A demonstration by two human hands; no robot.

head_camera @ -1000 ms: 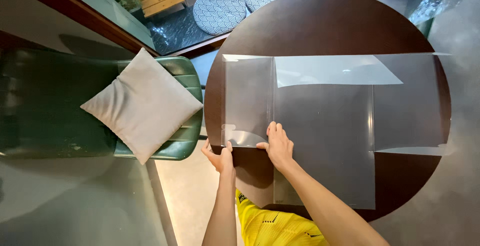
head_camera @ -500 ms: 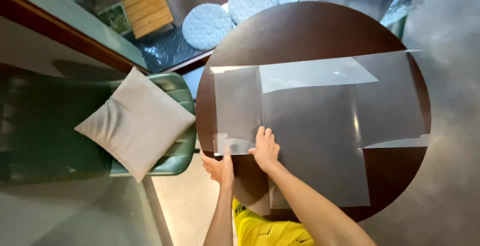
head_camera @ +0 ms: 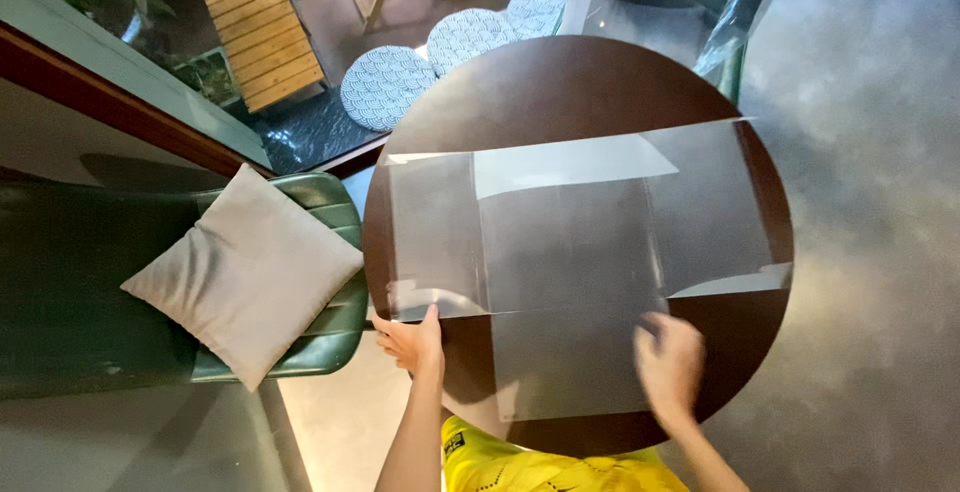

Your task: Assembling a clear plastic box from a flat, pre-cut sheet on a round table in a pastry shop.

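On the round dark worktop (head_camera: 560,82) lay the clear plastic sheet (head_camera: 570,242), spread flat with folded flaps overlapping at its top and right. It appeared thin, light, limp and slick, likely to crease or slide; the free edges and corners looked the soundest places to take hold.

Your left hand (head_camera: 412,340) rested at the sheet's near-left corner, fingers pressed on the curled edge; I could not tell whether the grip had closed on it. Your right hand (head_camera: 668,364) was blurred over the near flap, fingers spread, holding nothing that could be seen.

Left of the worktop stood a green chair (head_camera: 60,282) bearing a beige cushion (head_camera: 245,272). Beyond it lay patterned round cushions (head_camera: 385,87) and a wooden slatted bench (head_camera: 255,22).
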